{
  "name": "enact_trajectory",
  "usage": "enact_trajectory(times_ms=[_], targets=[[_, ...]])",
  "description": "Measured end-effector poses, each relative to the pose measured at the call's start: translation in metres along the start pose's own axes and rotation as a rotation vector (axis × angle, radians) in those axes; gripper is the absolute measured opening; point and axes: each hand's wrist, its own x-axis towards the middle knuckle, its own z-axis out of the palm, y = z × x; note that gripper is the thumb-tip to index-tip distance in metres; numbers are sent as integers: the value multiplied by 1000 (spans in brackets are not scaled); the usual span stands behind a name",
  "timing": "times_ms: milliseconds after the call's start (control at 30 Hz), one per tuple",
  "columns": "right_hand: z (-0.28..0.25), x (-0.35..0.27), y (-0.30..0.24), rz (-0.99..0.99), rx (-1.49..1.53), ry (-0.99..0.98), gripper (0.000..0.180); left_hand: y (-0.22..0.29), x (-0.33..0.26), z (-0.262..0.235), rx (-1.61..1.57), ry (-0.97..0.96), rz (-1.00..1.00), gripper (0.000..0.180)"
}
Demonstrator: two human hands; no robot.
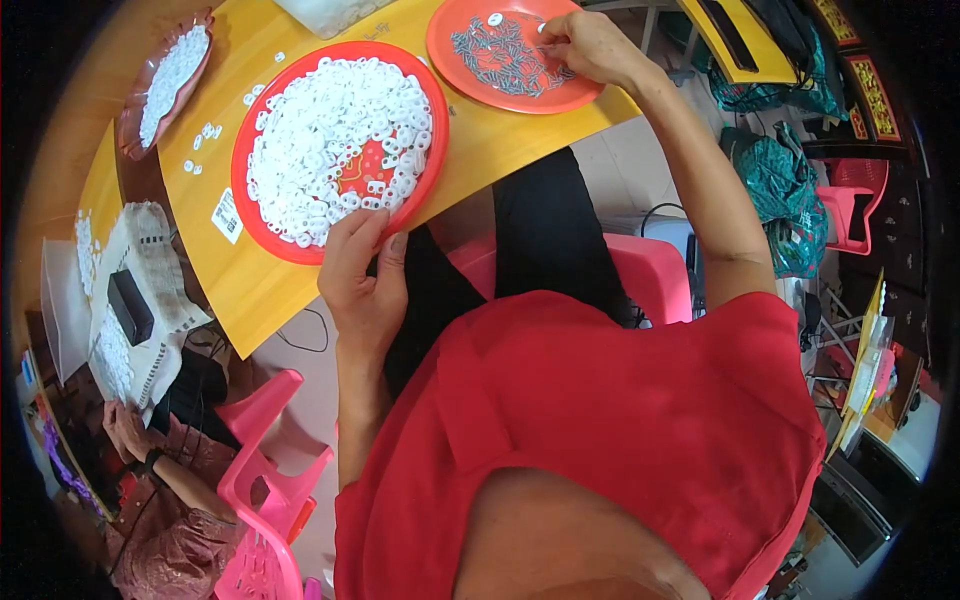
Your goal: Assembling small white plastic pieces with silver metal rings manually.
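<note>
Has small, white, holed pieces [290,150] heaped in red tray [440,130]. Pinches one in right hand [592,48]. Cannot tell left hand's [360,268] grip.

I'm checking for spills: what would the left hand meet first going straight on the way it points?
Probably the white pieces on the red tray; the left hand seems right at their edge, though depth is unclear.
</note>
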Motion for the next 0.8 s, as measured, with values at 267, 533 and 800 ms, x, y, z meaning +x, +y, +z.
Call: enact_trajectory(times_ms=[267, 533, 800], targets=[[-10, 16, -40, 575, -44, -107, 8, -4, 1, -1, 51, 2, 34, 20], [-3, 7, -23, 277, -220, -297, 5, -2, -1, 0, 29, 13, 7, 17], [10, -2, -1, 215, -424, -268, 14, -3, -2, 1, 41, 9, -5, 16]])
